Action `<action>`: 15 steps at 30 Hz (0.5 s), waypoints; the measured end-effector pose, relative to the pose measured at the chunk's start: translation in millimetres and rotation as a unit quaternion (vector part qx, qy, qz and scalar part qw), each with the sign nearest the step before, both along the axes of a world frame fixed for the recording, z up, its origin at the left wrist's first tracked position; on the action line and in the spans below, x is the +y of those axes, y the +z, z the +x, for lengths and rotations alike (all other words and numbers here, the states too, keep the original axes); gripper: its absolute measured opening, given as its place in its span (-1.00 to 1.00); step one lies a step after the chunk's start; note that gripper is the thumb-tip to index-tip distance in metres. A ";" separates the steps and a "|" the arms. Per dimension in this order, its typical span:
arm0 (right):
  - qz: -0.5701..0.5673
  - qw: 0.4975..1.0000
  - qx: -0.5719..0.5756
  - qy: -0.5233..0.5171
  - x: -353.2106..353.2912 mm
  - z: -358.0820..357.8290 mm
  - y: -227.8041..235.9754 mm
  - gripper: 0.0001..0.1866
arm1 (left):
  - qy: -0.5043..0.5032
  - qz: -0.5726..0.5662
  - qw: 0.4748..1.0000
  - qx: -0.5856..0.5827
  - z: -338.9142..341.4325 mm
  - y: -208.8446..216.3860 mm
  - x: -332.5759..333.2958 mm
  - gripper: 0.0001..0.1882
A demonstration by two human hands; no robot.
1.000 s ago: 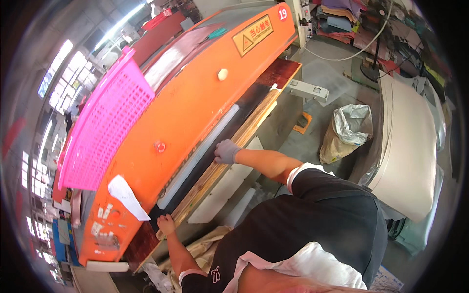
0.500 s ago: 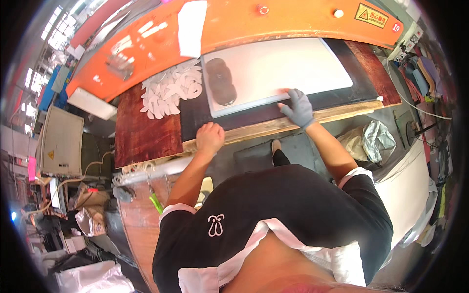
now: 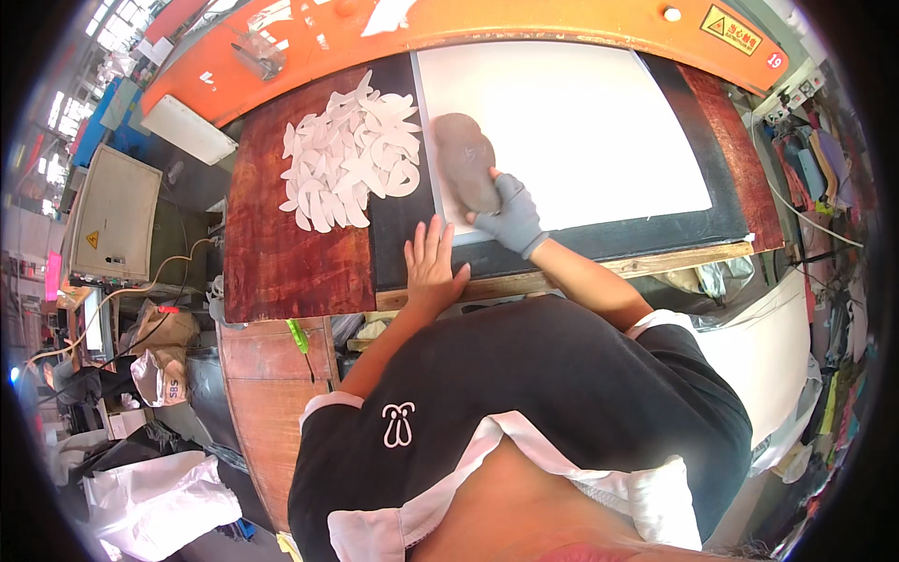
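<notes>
A white sheet or board (image 3: pixel 581 131) lies on a black mat (image 3: pixel 403 244) on the worktable. Near the sheet's left edge rests a dark grey-brown block with rounded lobes (image 3: pixel 464 159). My right hand (image 3: pixel 513 217), in a grey glove with bare fingertips, grips the block's near end, fingers at its right side and thumb by its lower tip. My left hand (image 3: pixel 432 267) is bare and open, its fingers spread over the mat at the sheet's near left corner. Left of the sheet, a pile of thin white curved cut pieces (image 3: pixel 351 155) covers part of the mat and the red-brown tabletop.
An orange machine beam (image 3: pixel 524 23) spans the table's far side. A wooden strip (image 3: pixel 599 267) edges the front. To the left stand a beige cabinet (image 3: pixel 114 215) and a lower brown table (image 3: pixel 272 375) with a green-handled tool (image 3: pixel 298 337). Stacked materials (image 3: pixel 815 169) sit at right.
My right hand has moved left from the sheet's front edge to the dark block and taken hold of it. My left hand has opened and reached forward from the table edge. My view has shifted.
</notes>
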State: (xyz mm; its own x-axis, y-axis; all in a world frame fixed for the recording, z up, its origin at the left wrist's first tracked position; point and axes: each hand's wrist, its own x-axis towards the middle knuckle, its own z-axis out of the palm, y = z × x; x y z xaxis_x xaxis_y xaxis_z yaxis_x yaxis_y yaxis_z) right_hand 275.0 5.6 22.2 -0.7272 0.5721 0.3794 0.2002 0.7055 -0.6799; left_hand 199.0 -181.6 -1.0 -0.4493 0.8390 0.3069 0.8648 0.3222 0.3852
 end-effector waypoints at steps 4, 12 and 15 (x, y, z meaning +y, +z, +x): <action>-0.407 0.902 0.141 -0.009 16.1 31.8 8.0 -0.15 | -0.043 -0.045 0.998 -0.021 3.1 -7.6 -7.5 -0.21; 0.107 0.994 -0.018 -0.018 25.2 68.0 -7.8 -0.15 | -0.040 -0.047 0.997 -0.037 4.4 -16.3 -17.5 -0.20; 0.158 0.987 -0.022 -0.013 24.4 65.9 -13.8 -0.19 | -0.050 -0.025 0.998 -0.029 0.9 -16.4 -16.3 -0.20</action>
